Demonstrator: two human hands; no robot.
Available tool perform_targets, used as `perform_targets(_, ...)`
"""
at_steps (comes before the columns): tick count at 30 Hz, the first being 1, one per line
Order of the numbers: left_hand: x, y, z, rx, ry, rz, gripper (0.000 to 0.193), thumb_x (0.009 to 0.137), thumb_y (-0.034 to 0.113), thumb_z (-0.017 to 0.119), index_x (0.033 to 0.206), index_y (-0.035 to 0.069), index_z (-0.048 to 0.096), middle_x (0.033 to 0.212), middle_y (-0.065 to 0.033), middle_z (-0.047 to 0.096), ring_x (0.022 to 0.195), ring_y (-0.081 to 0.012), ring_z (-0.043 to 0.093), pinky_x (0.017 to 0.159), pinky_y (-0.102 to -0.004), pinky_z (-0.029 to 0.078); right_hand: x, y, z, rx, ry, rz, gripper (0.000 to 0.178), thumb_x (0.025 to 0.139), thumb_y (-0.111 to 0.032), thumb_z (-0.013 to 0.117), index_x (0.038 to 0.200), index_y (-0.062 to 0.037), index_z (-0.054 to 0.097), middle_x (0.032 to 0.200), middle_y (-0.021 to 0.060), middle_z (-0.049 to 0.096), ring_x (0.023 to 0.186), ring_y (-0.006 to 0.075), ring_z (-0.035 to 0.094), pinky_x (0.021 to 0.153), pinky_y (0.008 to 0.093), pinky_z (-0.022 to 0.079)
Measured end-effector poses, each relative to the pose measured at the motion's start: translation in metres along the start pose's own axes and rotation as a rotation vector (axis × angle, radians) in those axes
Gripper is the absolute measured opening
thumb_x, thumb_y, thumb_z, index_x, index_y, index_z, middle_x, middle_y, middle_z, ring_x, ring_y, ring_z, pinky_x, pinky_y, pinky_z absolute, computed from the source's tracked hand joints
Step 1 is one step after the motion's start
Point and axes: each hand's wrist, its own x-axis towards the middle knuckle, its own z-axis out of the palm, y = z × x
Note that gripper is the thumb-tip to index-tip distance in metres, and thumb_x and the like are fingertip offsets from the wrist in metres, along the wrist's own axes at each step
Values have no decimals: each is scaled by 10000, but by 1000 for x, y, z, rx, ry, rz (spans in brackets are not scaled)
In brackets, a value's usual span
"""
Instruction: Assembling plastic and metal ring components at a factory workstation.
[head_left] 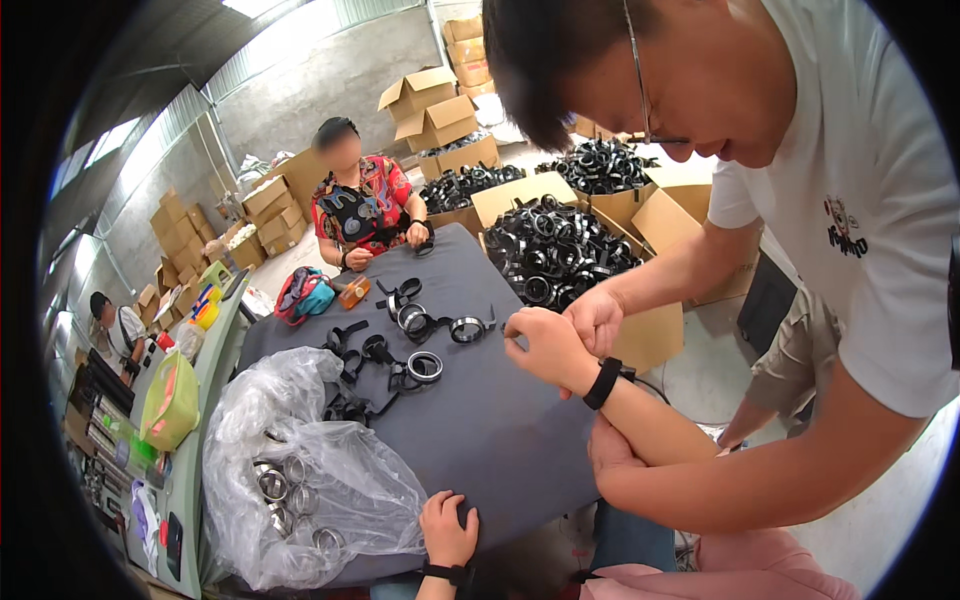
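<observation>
A co-worker in a white T-shirt (890, 190) is leaning in on our R side; their bare arm is crossing in front of our R forearm & blocking part of it. One co-worker's hand (597, 318) is touching our right hand (552, 350) nr the wrist, above a black wristband (603, 383). Those R fingers are curling inward; can't tell if they're clamped on anything. Our left hand (446, 535) is resting at the nr edge of a grey cloth-topped table (510, 420), thumb apart from bent fingers; a dark spot is showing btwn, can't tell if it's a thing or shadow.

Silver metal rings w/ black straps (424, 368) are lying mid-table, well apart from our L hand; one silver ring piece (467, 329) is sitting nr our R hand. A red-and-teal fabric pouch (303, 297) is lying at the far end, nr a person in a red patterned shirt (375, 175).

Containers: a clear plastic bag (375, 475) is covering the table's L part, holding loose silver rings (273, 486). Beyond, an open brown cardboard box (655, 335) is brimming w/ black strapped rings (560, 250). A light-green plastic basket (170, 405) is standing on a pale green side bench (190, 535).
</observation>
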Motion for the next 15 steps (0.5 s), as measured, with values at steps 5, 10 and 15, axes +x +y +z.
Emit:
perform_targets(5,-1,0,2,-3,-2,13,320,761,194,712,1028,43,621,1145,-142,572,1126,-337,512,963,-474,389,0,-3,-7,-191,-279,-71,119,868,-51,521,947,20,573,904,13,646,647,103,546,636,315,470)
perform_targets(10,6,0,5,-10,9,18,316,761,194,707,1027,45,623,1146,-139,573,1128,-338,513,969,-471,387,-10,9,16,-124,-93,-77,123,823,-123,557,775,-19,602,778,49,624,654,215,577,639,379,493)
perform_targets(15,6,-2,5,-4,13,12,314,762,197,707,1025,46,625,1144,-138,574,1130,-336,512,969,-471,388,-11,-1,15,-153,-156,-30,165,809,-180,584,745,-34,624,797,131,635,792,318,637,691,435,527)
